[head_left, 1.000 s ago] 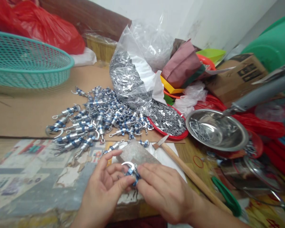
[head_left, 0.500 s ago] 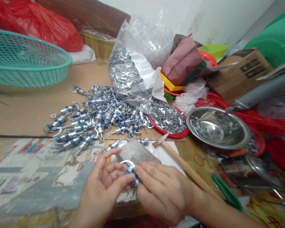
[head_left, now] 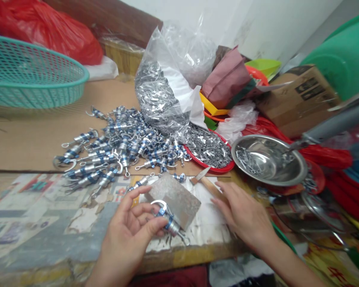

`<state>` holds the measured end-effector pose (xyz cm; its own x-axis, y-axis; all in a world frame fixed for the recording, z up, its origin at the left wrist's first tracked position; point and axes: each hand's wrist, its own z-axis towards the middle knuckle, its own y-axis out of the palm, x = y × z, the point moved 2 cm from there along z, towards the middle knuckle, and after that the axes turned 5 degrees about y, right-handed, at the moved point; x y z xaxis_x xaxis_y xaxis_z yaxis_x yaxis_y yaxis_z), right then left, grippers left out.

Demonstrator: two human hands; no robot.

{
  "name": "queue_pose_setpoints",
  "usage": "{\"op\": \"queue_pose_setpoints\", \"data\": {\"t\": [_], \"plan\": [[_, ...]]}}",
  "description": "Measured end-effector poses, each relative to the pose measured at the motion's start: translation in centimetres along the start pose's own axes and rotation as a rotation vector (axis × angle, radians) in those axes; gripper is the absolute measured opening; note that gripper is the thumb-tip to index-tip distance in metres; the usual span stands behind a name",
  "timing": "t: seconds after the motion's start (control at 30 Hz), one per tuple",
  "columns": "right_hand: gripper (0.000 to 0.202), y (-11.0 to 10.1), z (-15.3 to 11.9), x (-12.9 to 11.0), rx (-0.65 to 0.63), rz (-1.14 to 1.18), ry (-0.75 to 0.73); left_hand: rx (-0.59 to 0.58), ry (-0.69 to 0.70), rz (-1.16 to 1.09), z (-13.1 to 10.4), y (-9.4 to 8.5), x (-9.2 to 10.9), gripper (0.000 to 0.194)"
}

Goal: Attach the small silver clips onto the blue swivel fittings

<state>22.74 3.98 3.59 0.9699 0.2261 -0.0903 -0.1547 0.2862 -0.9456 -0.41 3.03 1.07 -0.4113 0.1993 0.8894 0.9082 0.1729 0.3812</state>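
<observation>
A hooked metal fitting (head_left: 171, 225) is pinched between the thumb and fingers of the left hand (head_left: 131, 231), above the near edge of a metal block (head_left: 175, 199) on the worktop (head_left: 32, 223). A hammer's wooden handle (head_left: 213, 188) is covered by the half-curled right hand (head_left: 242, 217); whether it is gripped cannot be told.

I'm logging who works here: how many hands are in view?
2: the left hand, holding a hooked metal piece; the right hand, at the wooden hammer handle.
</observation>
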Motion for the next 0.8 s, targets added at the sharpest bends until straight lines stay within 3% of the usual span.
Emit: {"op": "queue_pose_setpoints", "data": {"t": [0.07, 0.13, 0.2, 0.3, 0.47, 0.63, 0.8], "plan": [[0.024, 1.0, -0.7, 2.4, -0.197, 0.003, 0.13, -0.006, 0.004, 0.007, 0.0, 0.0, 0.0, 0.057], [0.023, 1.1, -1.3, 3.4, -0.254, 0.131, 0.21, 0.0, 0.006, 0.012, 0.0, -0.1, -0.1, 0.058], [0.023, 0.2, -1.5, 2.9, -0.173, 0.242, 0.225, -0.002, 0.013, 0.013, 0.0, -0.1, -0.1, 0.059], [0.028, -1.9, -1.5, 0.3, -0.027, 0.319, 0.072, -0.024, 0.017, 0.019, 0.1, -0.1, -0.1, 0.06], [0.046, -3.5, -1.7, -3.8, -0.087, 0.296, -0.225, -0.032, 0.017, 0.027, 0.2, -0.4, -0.2, 0.061], [0.054, -3.6, -2.2, -4.3, -0.151, 0.201, -0.335, -0.077, 0.015, 0.031, 0.3, -0.5, -0.4, 0.061], [0.066, -4.7, -2.2, -3.8, 0.063, 0.241, -0.279, -0.057, 0.012, 0.032, 0.3, -0.5, -0.5, 0.061]]}}
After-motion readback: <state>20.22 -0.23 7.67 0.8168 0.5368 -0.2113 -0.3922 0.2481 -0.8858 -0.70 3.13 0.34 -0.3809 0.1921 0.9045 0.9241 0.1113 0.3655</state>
